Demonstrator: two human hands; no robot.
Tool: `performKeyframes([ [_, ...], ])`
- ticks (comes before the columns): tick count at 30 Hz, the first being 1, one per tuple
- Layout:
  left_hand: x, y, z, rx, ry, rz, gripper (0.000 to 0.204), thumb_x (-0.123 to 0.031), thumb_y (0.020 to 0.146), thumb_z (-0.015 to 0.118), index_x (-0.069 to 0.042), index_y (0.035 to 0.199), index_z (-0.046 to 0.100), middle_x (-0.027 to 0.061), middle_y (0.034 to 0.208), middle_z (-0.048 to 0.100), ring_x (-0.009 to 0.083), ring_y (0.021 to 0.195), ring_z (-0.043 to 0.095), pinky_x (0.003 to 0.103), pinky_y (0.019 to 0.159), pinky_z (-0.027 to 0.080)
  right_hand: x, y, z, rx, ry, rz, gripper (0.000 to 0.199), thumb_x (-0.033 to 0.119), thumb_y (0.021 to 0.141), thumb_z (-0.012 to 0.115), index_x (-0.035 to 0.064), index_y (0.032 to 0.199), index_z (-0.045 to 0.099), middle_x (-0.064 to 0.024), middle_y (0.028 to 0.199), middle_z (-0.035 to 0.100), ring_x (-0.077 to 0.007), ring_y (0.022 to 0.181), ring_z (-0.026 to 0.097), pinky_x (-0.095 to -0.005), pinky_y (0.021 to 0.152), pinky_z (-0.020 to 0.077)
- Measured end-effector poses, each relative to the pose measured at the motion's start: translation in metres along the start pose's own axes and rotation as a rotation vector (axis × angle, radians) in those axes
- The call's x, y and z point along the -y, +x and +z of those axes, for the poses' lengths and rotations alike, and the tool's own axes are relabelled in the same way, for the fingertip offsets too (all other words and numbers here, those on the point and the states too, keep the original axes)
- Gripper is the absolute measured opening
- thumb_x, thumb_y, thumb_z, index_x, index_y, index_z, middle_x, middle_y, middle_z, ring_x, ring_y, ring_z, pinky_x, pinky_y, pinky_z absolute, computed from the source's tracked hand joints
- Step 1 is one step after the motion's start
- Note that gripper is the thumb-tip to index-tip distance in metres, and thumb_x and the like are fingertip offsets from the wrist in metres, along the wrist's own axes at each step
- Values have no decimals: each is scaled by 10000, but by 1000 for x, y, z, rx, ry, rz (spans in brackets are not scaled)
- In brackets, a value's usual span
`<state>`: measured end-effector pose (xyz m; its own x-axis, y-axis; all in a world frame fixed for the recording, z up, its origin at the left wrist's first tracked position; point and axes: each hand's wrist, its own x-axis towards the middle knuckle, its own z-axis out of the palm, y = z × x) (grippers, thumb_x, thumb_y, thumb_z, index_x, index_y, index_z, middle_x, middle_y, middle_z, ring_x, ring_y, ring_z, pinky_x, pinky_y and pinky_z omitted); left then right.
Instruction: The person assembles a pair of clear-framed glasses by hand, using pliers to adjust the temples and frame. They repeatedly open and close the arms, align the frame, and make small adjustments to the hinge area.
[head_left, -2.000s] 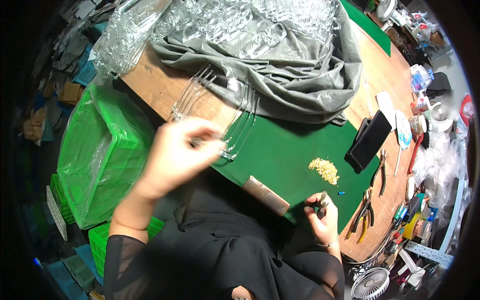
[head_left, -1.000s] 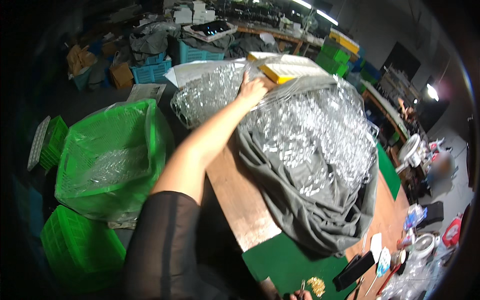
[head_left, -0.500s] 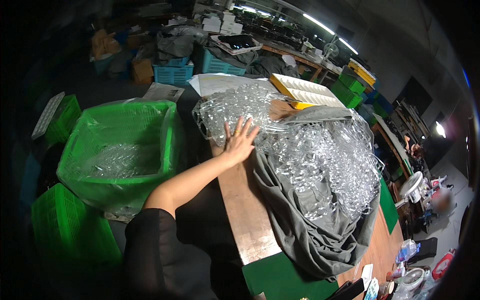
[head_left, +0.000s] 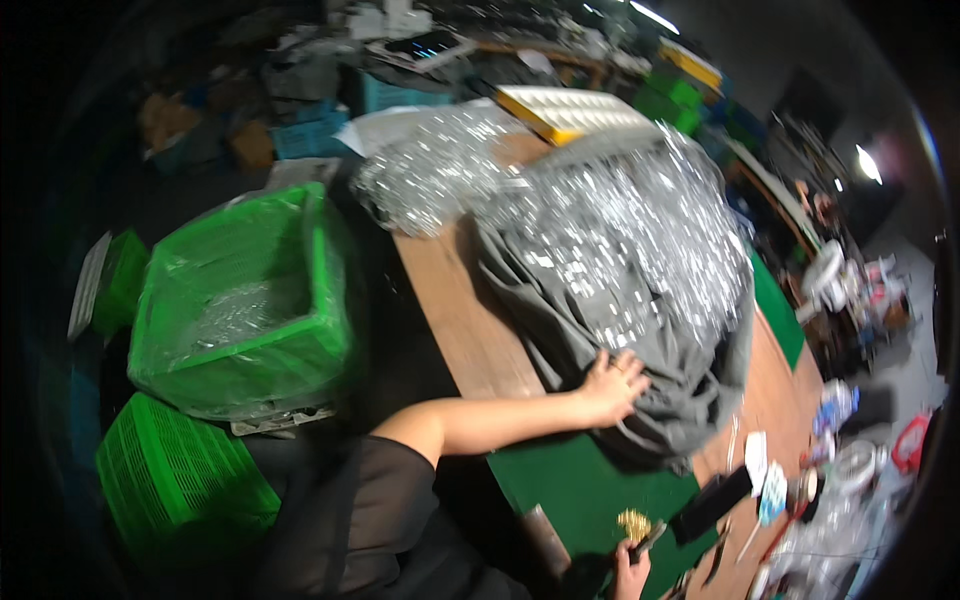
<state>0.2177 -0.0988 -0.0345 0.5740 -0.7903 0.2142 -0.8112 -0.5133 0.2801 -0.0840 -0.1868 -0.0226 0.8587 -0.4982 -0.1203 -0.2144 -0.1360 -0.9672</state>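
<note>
My left hand [head_left: 615, 390] presses on the near folds of a grey cloth [head_left: 545, 290], its fingers apart. Heaped on this cloth is a big pile of shiny clear plastic pieces [head_left: 640, 230]. Another mound of the same pieces [head_left: 430, 165] sits at the table's far left corner, apart from both hands. At the lower edge my right hand [head_left: 630, 577] is closed around a small dark tool [head_left: 649, 540], blurred, its kind unclear. Just beyond it a little clump of gold-coloured bits [head_left: 632, 521] lies on a green mat [head_left: 560, 480].
Left of the wooden table [head_left: 450, 320] stands a green crate [head_left: 240, 355] lined with clear plastic, with more clear pieces inside. Another green crate [head_left: 180, 470] is nearer. A yellow-edged white tray [head_left: 580, 112] lies at the back. A black box-like object [head_left: 710, 505] and bottles crowd the right.
My left hand has left the far mound and come nearer, onto the grey cloth. My right hand with the dark tool has come into view. The whole view has shifted.
</note>
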Motion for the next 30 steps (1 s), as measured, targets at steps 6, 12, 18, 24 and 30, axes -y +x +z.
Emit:
performKeyframes([
  [6, 9, -26, 34, -69, 27, 95, 481, -302, 842, 570, -82, 1257, 469, 185, 1329, 438, 350, 1260, 373, 586, 974, 292, -23, -42, -2, -267, -150, -142, 55, 30, 799, 600, -9, 825, 572, -95, 812, 594, -188, 765, 569, -276, 714, 450],
  [12, 25, 26, -34, -611, -302, 3, 164, -134, 806, 613, -48, 946, 606, 122, 829, 589, 310, 807, 582, 404, 731, 472, -20, -41, 2, -270, 32, -222, 83, 56, 820, 606, 2, 786, 552, -85, 777, 570, -156, 699, 537, -261, 661, 430],
  [18, 46, 65, -7, -124, -48, -346, 272, -249, 844, 590, 10, 923, 561, 200, 896, 645, 367, 843, 633, 467, 731, 497, -25, -40, 6, -253, -68, -276, 92, 62, 819, 607, 14, 778, 541, -88, 767, 573, -163, 688, 548, -277, 657, 443],
  [24, -13, 51, -64, -197, -1123, -101, 282, -283, 948, 503, -15, 884, 562, 58, 760, 621, 99, 714, 585, 270, 657, 480, -33, -43, -2, -277, 206, -241, 74, 40, 857, 570, 10, 829, 509, -109, 821, 565, -180, 746, 565, -320, 751, 471],
  [30, -58, -46, -147, 400, -1737, -233, 322, -276, 908, 545, -14, 1051, 423, 224, 971, 640, 200, 603, 628, 304, 656, 512, 15, -27, -7, 9, -476, -232, 106, -6, 717, 611, 10, 805, 554, -145, 791, 572, -312, 718, 572, -336, 671, 473],
])
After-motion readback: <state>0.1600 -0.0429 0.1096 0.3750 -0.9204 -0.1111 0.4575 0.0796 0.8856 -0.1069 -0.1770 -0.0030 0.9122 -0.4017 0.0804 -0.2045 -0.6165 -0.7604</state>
